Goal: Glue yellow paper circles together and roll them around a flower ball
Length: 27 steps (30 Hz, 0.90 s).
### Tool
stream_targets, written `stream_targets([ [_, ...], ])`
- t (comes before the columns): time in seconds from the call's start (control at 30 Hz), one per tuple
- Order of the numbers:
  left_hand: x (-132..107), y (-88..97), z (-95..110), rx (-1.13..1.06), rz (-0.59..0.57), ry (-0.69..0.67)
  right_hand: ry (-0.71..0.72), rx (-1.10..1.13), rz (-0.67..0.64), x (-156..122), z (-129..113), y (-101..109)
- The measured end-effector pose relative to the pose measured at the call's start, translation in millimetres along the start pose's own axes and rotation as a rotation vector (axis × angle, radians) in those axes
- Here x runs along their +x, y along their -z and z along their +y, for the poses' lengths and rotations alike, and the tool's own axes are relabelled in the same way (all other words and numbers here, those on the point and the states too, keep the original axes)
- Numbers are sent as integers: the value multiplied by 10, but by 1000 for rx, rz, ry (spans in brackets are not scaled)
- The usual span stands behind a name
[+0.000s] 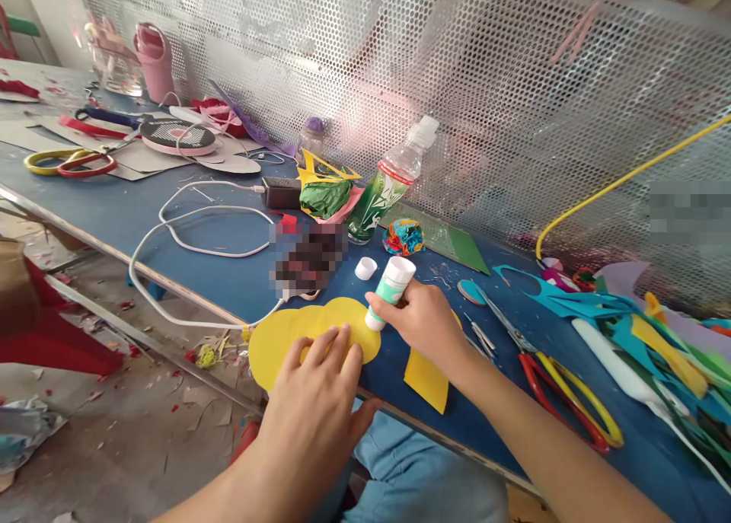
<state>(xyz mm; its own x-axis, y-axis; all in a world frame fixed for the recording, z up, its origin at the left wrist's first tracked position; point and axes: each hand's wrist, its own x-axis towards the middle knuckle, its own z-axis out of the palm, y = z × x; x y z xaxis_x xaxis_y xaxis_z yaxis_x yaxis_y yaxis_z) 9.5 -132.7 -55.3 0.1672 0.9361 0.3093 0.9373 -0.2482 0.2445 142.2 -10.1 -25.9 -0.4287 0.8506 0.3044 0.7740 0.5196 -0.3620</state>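
My right hand point(426, 317) grips a glue stick point(393, 285) with a white and teal tube, tilted with its lower end at the right edge of a yellow paper cutout point(285, 339). Whether the glue touches the paper I cannot tell. My left hand point(323, 378) lies over the cutout with its fingers stretched out, pressing on it. Just behind the stick sits a white cap point(366, 269). Another yellow paper piece point(428, 382) lies partly under my right hand.
Scissors with red and yellow handles point(563, 393) lie right of my right arm, near paper scraps point(656, 333). A green-labelled bottle point(385, 184) and a multicoloured paper ball point(403, 237) stand behind. A white cable point(188, 321) loops at left. Perforated metal point(485, 89) bounds the table's back.
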Motion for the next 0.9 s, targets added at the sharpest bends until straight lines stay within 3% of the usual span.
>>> stream_targets([
  [0.1,-11,4,-3,1,12,0,-32,-33,-33,-83,17,111],
  [0.2,-12,6,0,7,24,10,-101,115,-43,-134,67,264],
  [0.3,-1,-1,-4,3,46,4,-197,327,90,-79,228,422],
  [0.4,12,-8,-33,7,50,-26,-192,390,211,62,569,510],
  [0.47,10,-3,-76,15,48,-62,-177,307,275,141,871,515],
  [0.63,-34,56,-236,-57,-9,-204,-336,112,202,111,1509,475],
  [0.8,-9,83,-284,-104,2,-251,-265,-155,326,-32,1756,550],
  [0.9,34,60,-240,-95,35,-283,-325,-298,419,-45,1896,586],
])
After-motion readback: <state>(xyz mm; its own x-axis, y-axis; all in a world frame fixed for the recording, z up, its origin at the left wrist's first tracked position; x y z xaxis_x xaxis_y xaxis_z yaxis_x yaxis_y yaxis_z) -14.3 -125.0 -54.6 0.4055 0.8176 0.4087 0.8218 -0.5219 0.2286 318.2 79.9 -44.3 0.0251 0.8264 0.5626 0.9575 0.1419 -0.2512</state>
